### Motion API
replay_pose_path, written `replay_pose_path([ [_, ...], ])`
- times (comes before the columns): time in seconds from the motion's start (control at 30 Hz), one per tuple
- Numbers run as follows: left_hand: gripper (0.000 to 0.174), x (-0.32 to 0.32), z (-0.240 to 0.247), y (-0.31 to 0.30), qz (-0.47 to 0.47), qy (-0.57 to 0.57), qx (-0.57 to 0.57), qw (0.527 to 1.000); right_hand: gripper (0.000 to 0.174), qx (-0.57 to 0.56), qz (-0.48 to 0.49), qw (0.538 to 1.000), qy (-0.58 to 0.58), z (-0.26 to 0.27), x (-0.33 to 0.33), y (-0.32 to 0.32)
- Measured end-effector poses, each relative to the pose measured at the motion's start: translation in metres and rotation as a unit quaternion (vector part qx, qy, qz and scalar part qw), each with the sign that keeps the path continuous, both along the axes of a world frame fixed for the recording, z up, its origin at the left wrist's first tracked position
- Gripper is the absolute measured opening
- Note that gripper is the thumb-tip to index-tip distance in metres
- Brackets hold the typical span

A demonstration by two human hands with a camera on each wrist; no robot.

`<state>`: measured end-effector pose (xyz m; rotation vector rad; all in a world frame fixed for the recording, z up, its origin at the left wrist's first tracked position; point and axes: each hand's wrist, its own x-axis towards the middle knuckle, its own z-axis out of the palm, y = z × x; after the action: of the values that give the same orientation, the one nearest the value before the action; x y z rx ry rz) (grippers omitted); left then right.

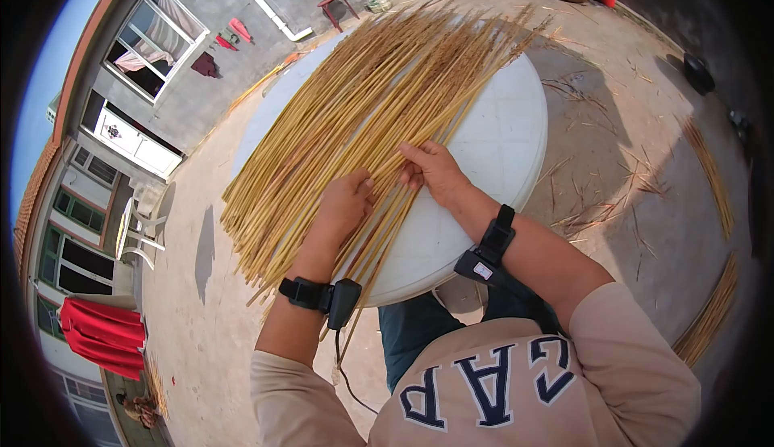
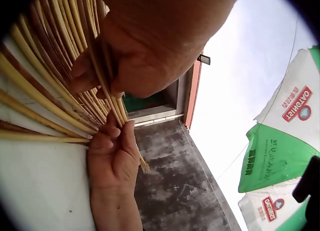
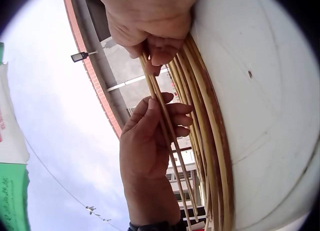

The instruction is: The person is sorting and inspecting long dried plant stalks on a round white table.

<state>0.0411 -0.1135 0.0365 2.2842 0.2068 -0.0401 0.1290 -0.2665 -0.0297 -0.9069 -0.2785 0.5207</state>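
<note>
A broad layer of long yellow-brown broomcorn stalks [image 1: 314, 124], with bushy brown seed heads at the far end, lies across a round white table [image 1: 512, 124]. Over the near right edge of this layer, my left hand [image 1: 345, 203] pinches a few stalks between thumb and fingers. My right hand [image 1: 435, 171] pinches the same stalks a little farther up, close to the left. In the right wrist view, these thin stalks [image 3: 154, 86] run from one hand to the other, apart from the thicker stalks [image 3: 212, 121] beside them. Several stalk ends hang past the table's near edge.
Loose stalk scraps [image 1: 621, 189] litter the concrete floor on the right, near two stalk bundles [image 1: 709, 173]. A white plastic chair [image 1: 139, 233] stands at left, and a red stool [image 1: 334, 12] behind the table. Each wrist wears a strapped black camera [image 1: 344, 302].
</note>
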Motion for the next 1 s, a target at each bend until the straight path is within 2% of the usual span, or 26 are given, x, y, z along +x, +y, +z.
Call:
replay_pose_path([
  [0.03, 0.017, 0.003, -0.006, 0.007, -0.001, 0.000, -0.001, 1.000, 0.028, -0.006, -0.003, 1.000, 0.005, 0.000, 0.000, 0.000],
  [0.1, 0.015, 0.006, -0.010, 0.015, -0.034, -0.124, 0.205, 0.970, 0.027, -0.011, -0.010, 1.000, 0.012, 0.003, -0.001, -0.001],
  [0.13, 0.015, 0.006, -0.011, 0.019, -0.034, -0.123, 0.205, 0.970, 0.025, -0.015, -0.016, 1.000, 0.018, 0.004, -0.002, -0.002],
  [0.2, 0.014, 0.005, 0.004, 0.016, 0.031, -0.068, 0.147, 0.986, 0.025, -0.019, -0.018, 0.999, 0.019, 0.004, -0.003, 0.000],
  [0.27, 0.017, 0.009, 0.016, 0.025, 0.098, -0.072, 0.207, 0.971, 0.024, -0.025, -0.021, 0.999, 0.021, 0.003, -0.001, 0.000],
  [0.33, 0.018, 0.021, 0.021, 0.058, 0.115, -0.132, 0.242, 0.955, 0.024, 0.012, -0.023, 0.998, 0.053, 0.001, 0.000, 0.000],
  [0.47, 0.016, 0.032, 0.021, 0.105, 0.192, -0.143, 0.268, 0.933, 0.024, 0.014, -0.028, 0.998, 0.053, 0.002, -0.001, 0.000],
  [0.53, 0.016, 0.036, 0.010, 0.120, 0.143, -0.115, 0.345, 0.920, 0.024, -0.004, -0.029, 0.998, 0.052, 0.002, -0.001, 0.000],
  [0.67, 0.018, 0.044, 0.004, 0.125, 0.149, -0.100, 0.351, 0.919, 0.024, -0.021, -0.037, 0.998, 0.046, 0.004, -0.003, 0.002],
  [0.77, 0.020, 0.046, 0.001, 0.125, 0.117, -0.168, 0.346, 0.915, 0.025, -0.039, -0.039, 0.998, 0.042, 0.006, -0.003, 0.002],
  [0.83, 0.020, 0.049, -0.004, 0.121, 0.061, -0.288, 0.385, 0.875, 0.025, -0.034, -0.039, 0.998, 0.045, 0.007, -0.003, 0.001],
  [0.87, 0.020, 0.049, -0.003, 0.115, 0.061, -0.289, 0.385, 0.874, 0.025, -0.033, -0.040, 0.998, 0.044, 0.007, -0.003, 0.001],
  [0.93, 0.019, 0.044, -0.004, 0.103, 0.016, -0.105, 0.359, 0.927, 0.025, -0.030, -0.038, 0.998, 0.050, 0.008, -0.004, 0.001],
  [1.0, 0.019, 0.035, -0.014, 0.095, -0.002, -0.091, 0.378, 0.921, 0.025, -0.035, -0.038, 0.997, 0.051, 0.007, -0.004, 0.001],
])
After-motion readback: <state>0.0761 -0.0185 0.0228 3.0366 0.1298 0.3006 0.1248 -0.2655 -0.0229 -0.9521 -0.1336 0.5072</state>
